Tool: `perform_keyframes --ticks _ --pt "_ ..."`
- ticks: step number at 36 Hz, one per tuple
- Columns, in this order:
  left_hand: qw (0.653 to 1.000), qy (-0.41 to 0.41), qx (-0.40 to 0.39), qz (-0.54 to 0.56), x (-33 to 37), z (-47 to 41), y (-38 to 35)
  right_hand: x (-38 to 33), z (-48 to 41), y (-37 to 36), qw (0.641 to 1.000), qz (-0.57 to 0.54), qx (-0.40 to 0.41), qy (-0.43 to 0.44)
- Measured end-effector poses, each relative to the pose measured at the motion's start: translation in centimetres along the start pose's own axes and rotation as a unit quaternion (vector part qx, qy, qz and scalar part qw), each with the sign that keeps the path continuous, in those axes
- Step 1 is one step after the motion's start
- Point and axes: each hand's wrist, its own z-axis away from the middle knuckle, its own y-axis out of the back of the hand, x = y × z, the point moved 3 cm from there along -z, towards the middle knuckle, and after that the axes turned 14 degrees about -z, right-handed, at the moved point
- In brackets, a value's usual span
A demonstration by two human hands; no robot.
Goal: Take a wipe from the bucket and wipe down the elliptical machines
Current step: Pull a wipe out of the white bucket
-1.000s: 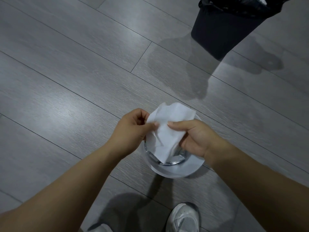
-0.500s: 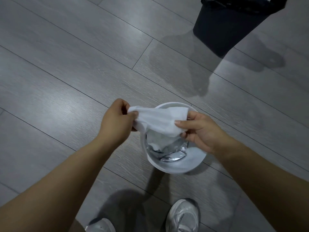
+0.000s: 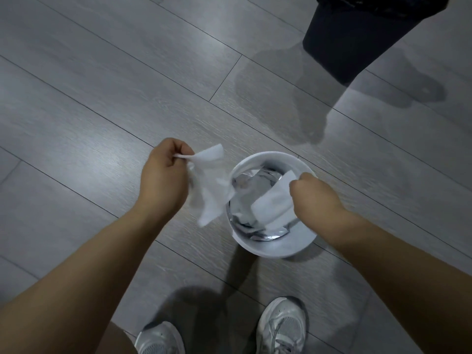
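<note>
So the left hand point(image 3: 163, 175) has a loose wipe point(image 3: 209, 185) pinched between its fingers, hanging down just beside the bucket's point(image 3: 275, 247) left rim and clear of it. The right hand point(image 3: 310, 192) is over the bucket, fingers closed on a second white sheet point(image 3: 273, 204) that looks like it runs down into the silvery pack inside. I can't tell if that sheet is fully torn off or joined to the roll. That's where I'd guess things go sideways: if it's joined and the right hand pulls up, a whole string of wipes could come out, or the light bucket could tip or skid on the smooth floor point(image 3: 102, 98) since nothing is holding it down. The hanging wipe could also brush the floor and pick up grit before it ever reaches a machine. The ellipticals aren't in view at all, only a dark bin point(image 3: 350, 44) farther off and the person's shoes point(image 3: 281, 325) right by the bucket, so kicking it is possible too.
</note>
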Motion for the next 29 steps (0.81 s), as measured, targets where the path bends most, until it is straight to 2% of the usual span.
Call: perform_keyframes --ticks 2,4,7,9,12,15,19,25,29 --pt "1.000 0.013 -0.012 0.006 -0.3 -0.1 0.3 0.5 -0.2 -0.3 1.000 -0.025 -0.003 -0.001" --pt "0.999 0.011 -0.045 0.008 -0.4 0.1 0.0 0.8 -0.5 -0.8 0.994 -0.106 0.007 0.000" --pt "0.993 -0.012 -0.115 0.024 0.1 0.8 -0.8 0.1 -0.7 -0.9 0.967 -0.253 0.015 0.001" --pt "0.987 -0.021 -0.151 0.047 0.5 1.1 -1.2 -0.7 -0.6 -0.7 0.955 -0.296 -0.009 0.021" --pt "0.980 -0.025 -0.178 0.080 1.2 1.5 -1.4 -1.4 -0.5 -0.3 0.975 -0.215 -0.038 0.050" --pt "0.977 -0.023 -0.193 0.092 1.9 1.8 -1.3 -1.2 -0.2 0.7 0.983 -0.168 -0.070 0.029" --pt "0.976 -0.003 -0.192 0.107 3.1 2.7 -0.3 -1.2 0.8 2.7 0.980 -0.165 -0.114 0.010" --pt "0.983 0.031 -0.159 0.082 5.1 5.2 3.2 -2.7 4.3 7.2 0.979 -0.174 -0.107 0.022" --pt "0.984 0.019 -0.169 0.052 8.9 7.5 7.2 -4.5 8.3 12.0 0.965 -0.243 -0.084 0.056"
